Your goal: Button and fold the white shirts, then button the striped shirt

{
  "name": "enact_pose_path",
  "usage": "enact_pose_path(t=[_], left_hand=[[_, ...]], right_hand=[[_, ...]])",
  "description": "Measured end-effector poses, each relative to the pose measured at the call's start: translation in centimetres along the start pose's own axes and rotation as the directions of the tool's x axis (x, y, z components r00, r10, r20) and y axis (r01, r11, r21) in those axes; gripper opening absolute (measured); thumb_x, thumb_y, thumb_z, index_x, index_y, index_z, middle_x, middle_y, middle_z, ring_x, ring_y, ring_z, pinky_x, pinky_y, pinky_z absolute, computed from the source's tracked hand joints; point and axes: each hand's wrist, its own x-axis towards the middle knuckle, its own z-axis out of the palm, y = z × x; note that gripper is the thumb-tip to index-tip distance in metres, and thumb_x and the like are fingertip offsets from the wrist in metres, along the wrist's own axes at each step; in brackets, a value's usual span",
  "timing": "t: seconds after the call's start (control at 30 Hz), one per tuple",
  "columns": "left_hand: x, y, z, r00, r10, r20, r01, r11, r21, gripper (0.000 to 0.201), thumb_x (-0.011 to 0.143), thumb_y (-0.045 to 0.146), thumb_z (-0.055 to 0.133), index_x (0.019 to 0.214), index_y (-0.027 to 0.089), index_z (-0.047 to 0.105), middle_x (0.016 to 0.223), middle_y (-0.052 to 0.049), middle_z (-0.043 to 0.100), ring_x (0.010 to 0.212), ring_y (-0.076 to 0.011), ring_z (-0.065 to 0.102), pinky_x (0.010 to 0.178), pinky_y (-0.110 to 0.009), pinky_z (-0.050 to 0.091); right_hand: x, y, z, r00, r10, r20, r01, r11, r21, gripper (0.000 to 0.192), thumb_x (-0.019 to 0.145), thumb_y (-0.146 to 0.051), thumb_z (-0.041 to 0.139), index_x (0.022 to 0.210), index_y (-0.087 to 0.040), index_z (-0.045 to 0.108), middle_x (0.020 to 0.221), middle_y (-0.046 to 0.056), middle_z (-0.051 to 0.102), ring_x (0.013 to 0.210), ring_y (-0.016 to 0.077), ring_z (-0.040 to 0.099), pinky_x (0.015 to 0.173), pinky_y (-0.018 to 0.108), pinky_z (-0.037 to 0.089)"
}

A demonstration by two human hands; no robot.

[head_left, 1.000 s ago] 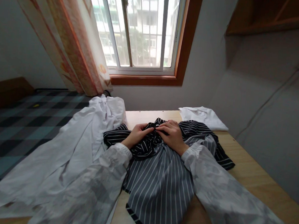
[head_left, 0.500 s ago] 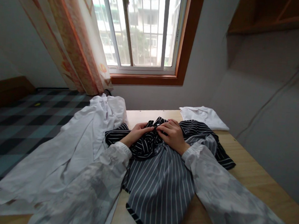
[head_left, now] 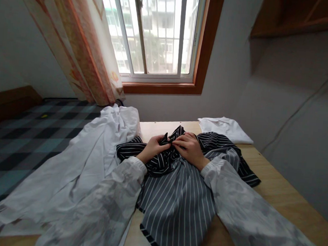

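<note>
I have both hands on the striped shirt [head_left: 175,199], which lies spread on the counter [head_left: 283,200] with its long axis running from near to far — hem at the near edge, the bunched dark upper part at the far end, right where my hands meet. My left hand [head_left: 153,149] comes in from the left and my right hand [head_left: 189,148] from the right; they are about equally close to the bunched cloth, fingertips almost touching each other over it. The fingers of both hands are curled and pinching the dark striped fabric, and a small peak of cloth [head_left: 177,133] stands up between and just beyond them, on the far side of the fingers. I judge the grip sits at the collar end, though the folds hide exactly which part it is.

To the left of the striped shirt lies a loose white garment [head_left: 93,159], touching it and trailing off towards the near left; a folded white garment [head_left: 223,128] sits at the far right of the counter, just beyond the shirt's dark sleeve.

Compared with a second ago, the hands have drawn a little closer together and the cloth between them has risen — it lay flatter under the fingers then, and now it pokes up into that peak. The rest of the shirt and both white garments have not shifted.
</note>
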Motion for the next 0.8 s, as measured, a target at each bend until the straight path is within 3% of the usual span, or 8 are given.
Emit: enact_pose_path(t=[0.17, 0.47, 0.57, 0.67, 0.73, 0.8], left_hand=[[-0.1, 0.1, -0.1, 0.998, 0.065, -0.007, -0.065, 0.998, 0.005, 0.034, 0.076, 0.039, 0.092, 0.095, 0.015, 0.076, 0.09, -0.004, 0.077, 0.087, -0.0201, 0.069, 0.086, -0.033, 0.054], [-0.1, 0.0, 0.0, 0.996, 0.002, 0.092, 0.007, 0.995, -0.104, 0.047, 0.083, 0.05, 0.09, 0.112, 0.014, 0.083, 0.106, -0.009, 0.082, 0.1, -0.0256, 0.073, 0.092, -0.038, 0.057], [0.0, 0.0, -0.1, 0.994, -0.038, 0.099, 0.054, 0.984, -0.171, 0.049, 0.08, 0.049, 0.093, 0.111, 0.013, 0.083, 0.104, -0.009, 0.083, 0.098, -0.0254, 0.073, 0.09, -0.037, 0.057], [-0.1, -0.1, -0.3, 0.991, -0.09, 0.099, 0.113, 0.962, -0.247, 0.052, 0.076, 0.05, 0.096, 0.109, 0.013, 0.083, 0.101, -0.009, 0.083, 0.093, -0.0243, 0.073, 0.087, -0.036, 0.057], [-0.1, 0.0, -0.3, 0.987, -0.119, 0.108, 0.147, 0.944, -0.296, 0.052, 0.075, 0.051, 0.097, 0.109, 0.013, 0.083, 0.102, -0.009, 0.083, 0.092, -0.0234, 0.073, 0.086, -0.035, 0.057], [0.0, -0.1, -0.3, 0.986, -0.131, 0.108, 0.16, 0.931, -0.327, 0.051, 0.076, 0.05, 0.097, 0.109, 0.014, 0.083, 0.105, -0.009, 0.084, 0.092, -0.0229, 0.073, 0.087, -0.034, 0.057]], right_hand=[[0.1, -0.2, 0.1, 0.999, 0.043, -0.03, -0.042, 0.998, 0.036, 0.007, 0.102, -0.03, 0.076, 0.103, -0.029, 0.083, 0.101, 0.004, 0.08, 0.098, 0.0253, 0.071, 0.103, 0.049, 0.051], [0.3, -0.7, -0.3, 0.994, 0.107, -0.005, -0.105, 0.986, 0.126, 0.012, 0.107, -0.027, 0.064, 0.098, -0.026, 0.072, 0.097, 0.004, 0.076, 0.095, 0.0237, 0.07, 0.098, 0.044, 0.052], [0.3, -0.5, -0.3, 0.99, 0.135, -0.038, -0.125, 0.973, 0.196, 0.012, 0.106, -0.025, 0.062, 0.114, -0.026, 0.072, 0.119, 0.008, 0.076, 0.116, 0.0264, 0.069, 0.107, 0.046, 0.052], [0.2, -0.1, -0.1, 0.994, 0.106, 0.005, -0.104, 0.959, 0.263, 0.042, 0.1, -0.026, 0.071, 0.142, -0.027, 0.064, 0.144, 0.011, 0.07, 0.135, 0.0296, 0.063, 0.118, 0.051, 0.047], [0.1, 0.2, 0.1, 0.995, 0.095, 0.041, -0.102, 0.954, 0.281, 0.04, 0.098, -0.029, 0.075, 0.137, -0.026, 0.068, 0.135, 0.011, 0.074, 0.128, 0.0302, 0.066, 0.115, 0.051, 0.049], [0.0, 0.5, 0.4, 0.991, 0.131, 0.038, -0.137, 0.952, 0.275, 0.02, 0.098, -0.033, 0.076, 0.117, -0.025, 0.074, 0.115, 0.009, 0.078, 0.111, 0.0296, 0.07, 0.106, 0.049, 0.053]])
